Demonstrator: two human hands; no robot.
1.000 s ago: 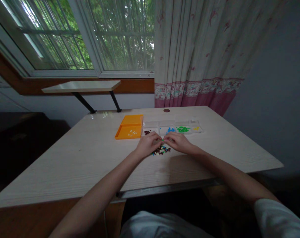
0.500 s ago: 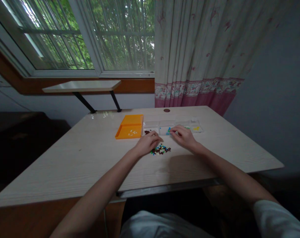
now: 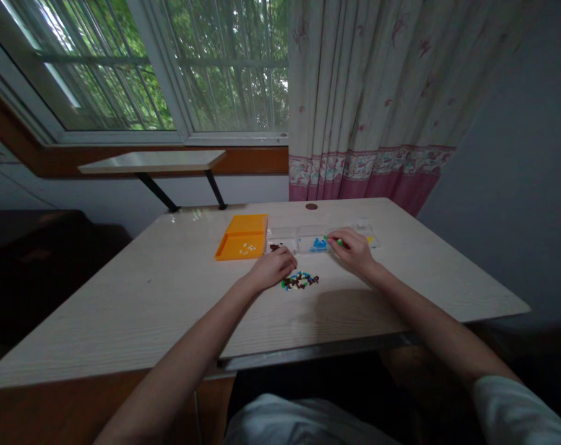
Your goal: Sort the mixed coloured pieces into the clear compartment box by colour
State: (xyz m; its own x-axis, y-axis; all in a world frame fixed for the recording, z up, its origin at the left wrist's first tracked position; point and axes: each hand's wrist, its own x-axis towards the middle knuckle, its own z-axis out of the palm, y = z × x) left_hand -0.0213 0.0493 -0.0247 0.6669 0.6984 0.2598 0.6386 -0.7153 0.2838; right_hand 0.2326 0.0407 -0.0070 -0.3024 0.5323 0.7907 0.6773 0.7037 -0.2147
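Pieces of mixed colours [image 3: 300, 281], brown, blue, green and pale, are gathered in a small loose pile on the pale wooden surface [image 3: 169, 309], its long axis laid left to right and its narrower end pointed right. Just beyond the pile's left end, the left hand [image 3: 275, 266] is rested with fingers curled and turned rightward; whether anything is gripped cannot be told. The right hand [image 3: 352, 247] is held over the clear tray [image 3: 284, 233], thumb and forefinger brought close together and pointed left; a green piece [image 3: 325, 237] is seen at the fingertips, but whether it is pinched cannot be told. The tray's long axis is set left to right, roughly parallel to the far edge of the surface. In its near row, brown pieces [image 3: 275, 247] are held at the left, blue pieces [image 3: 318, 245] near the middle and yellow pieces [image 3: 370, 240] at the right. Beside the tray's left end, an orange box [image 3: 247, 224] is laid open, its lid pointed away and white pieces [image 3: 248, 248] scattered in its near half.
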